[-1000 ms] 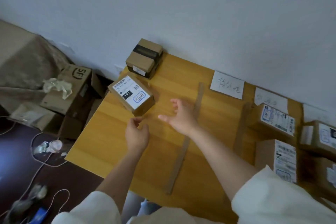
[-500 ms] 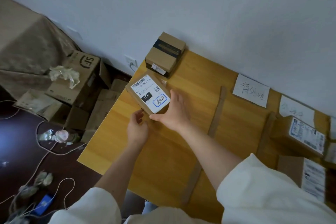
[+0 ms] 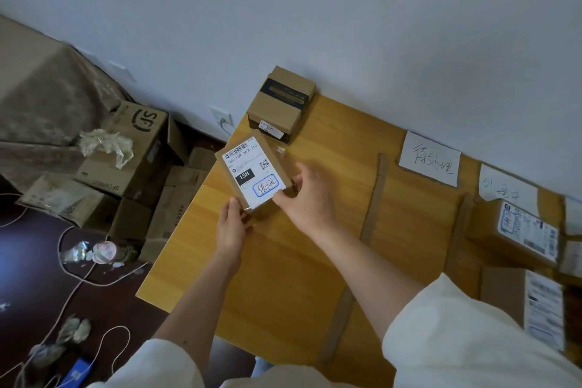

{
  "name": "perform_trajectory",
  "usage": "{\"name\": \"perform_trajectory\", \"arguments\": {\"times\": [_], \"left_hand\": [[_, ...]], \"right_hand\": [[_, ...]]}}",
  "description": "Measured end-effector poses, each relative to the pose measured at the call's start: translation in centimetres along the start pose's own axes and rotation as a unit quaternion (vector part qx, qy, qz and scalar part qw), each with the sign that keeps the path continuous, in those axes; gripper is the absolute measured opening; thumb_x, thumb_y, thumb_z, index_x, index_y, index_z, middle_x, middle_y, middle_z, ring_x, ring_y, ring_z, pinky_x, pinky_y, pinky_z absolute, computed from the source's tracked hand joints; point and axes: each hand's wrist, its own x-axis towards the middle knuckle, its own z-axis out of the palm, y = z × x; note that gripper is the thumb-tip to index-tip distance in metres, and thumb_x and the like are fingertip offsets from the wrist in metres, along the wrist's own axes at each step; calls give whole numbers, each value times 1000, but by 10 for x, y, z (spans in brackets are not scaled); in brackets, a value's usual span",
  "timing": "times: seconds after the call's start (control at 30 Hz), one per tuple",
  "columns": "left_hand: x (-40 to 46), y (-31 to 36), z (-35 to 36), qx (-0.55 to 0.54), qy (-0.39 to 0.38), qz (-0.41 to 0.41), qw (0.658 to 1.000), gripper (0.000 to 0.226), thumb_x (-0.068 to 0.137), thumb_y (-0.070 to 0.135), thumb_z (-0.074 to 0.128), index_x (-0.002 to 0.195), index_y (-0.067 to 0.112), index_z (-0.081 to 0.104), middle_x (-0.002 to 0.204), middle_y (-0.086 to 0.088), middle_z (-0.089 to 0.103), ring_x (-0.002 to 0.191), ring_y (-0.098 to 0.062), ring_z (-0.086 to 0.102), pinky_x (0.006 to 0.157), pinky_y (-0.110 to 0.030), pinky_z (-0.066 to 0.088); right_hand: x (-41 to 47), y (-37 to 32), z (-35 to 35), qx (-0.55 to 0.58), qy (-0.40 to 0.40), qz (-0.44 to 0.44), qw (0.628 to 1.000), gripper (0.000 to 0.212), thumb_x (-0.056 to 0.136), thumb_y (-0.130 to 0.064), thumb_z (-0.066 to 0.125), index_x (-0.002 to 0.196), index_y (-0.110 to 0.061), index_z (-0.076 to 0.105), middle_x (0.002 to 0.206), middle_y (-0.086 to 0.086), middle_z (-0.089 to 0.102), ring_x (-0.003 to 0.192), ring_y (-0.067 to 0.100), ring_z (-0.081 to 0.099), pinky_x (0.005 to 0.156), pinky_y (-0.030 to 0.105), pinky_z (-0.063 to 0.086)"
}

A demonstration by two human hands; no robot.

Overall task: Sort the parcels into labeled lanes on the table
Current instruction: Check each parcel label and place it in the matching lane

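Labelled parcel (image 3: 253,175) pinched between left hand (image 3: 231,225) and right hand (image 3: 307,200); lift level; match label to lane card (image 3: 429,158) rightward

A labelled parcel (image 3: 252,175) is gripped at its near corners by both hands — the left hand (image 3: 231,227) at seven o'clock, the right hand (image 3: 307,198) at four o'clock. A taped box (image 3: 280,104) is seen just beyond it at one o'clock on the table (image 3: 283,261). Strips (image 3: 373,198) mark lanes — paper signs (image 3: 430,162) lie at the wall.
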Motion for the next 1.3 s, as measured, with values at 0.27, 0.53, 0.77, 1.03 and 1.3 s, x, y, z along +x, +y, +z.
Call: {"name": "perform_trajectory", "arguments": {"times": [0.27,0.53,0.77,1.03,1.3], "left_hand": [[-20,0,11,-36,-23,-5,999,32,98,42,45,124,24,48,110,4,63,106,-19,58,91,-39,50],[-54,-5,44,13,-77,57,995,45,97,47,45,136,25,46,121,0,63,111,-17,58,95,-39,49],[-88,-15,94,52,-128,69,988,32,97,44,46,123,27,51,116,-2,63,98,-17,57,99,-43,48],[-115,-31,145,106,-180,70,975,32,97,43,47,125,28,52,109,0,65,90,-13,56,97,-44,48],[-119,-36,172,136,-194,54,970,38,98,46,42,124,23,55,107,3,64,99,-17,60,92,-36,49]], "right_hand": [[-13,11,-10,181,-14,71,981,31,85,-41,66,111,-25,63,108,-13,63,96,3,58,78,16,45],[-36,56,-57,334,-42,168,926,40,83,-46,70,111,-23,53,106,-3,68,93,12,64,82,29,50],[-70,112,-102,351,-62,210,911,95,56,-73,73,134,-24,53,114,-9,72,101,12,69,84,31,54],[-100,155,-144,338,-21,242,909,99,52,-83,64,133,-26,55,118,-9,69,109,11,62,80,27,47],[-106,181,-161,367,6,312,876,65,78,-67,61,123,-21,61,110,-3,71,104,16,62,71,26,42]]}}
